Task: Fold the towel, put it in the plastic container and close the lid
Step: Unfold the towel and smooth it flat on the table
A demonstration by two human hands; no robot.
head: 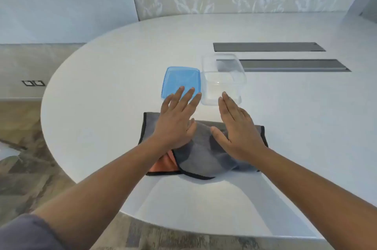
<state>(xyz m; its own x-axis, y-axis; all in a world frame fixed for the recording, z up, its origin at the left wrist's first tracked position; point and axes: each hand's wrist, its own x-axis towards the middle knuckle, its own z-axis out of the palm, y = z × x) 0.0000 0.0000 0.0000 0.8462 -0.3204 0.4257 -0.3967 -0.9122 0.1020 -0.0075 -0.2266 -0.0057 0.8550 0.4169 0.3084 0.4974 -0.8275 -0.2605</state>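
- Fingers of your left hand were straight and spread, holding nothing, the palm low over the left part of the towel; whether it pressed the cloth cannot be told.
- Your right hand was flat too, fingers straight and close together, thumb out toward the left hand, over the towel's right part and gripping nothing.
- You had the towel lying on the white tabletop near its front edge: grey with a dark border, partly folded over itself, an orange underside showing at the lower left.
- Your blue lid lay flat on the tabletop just beyond the towel, off the container, with your left fingertips in front of its near edge.
- Your clear plastic container stood open just to the right of the lid, nothing visible inside it.
- Two dark slot panels were set into the tabletop behind the container.
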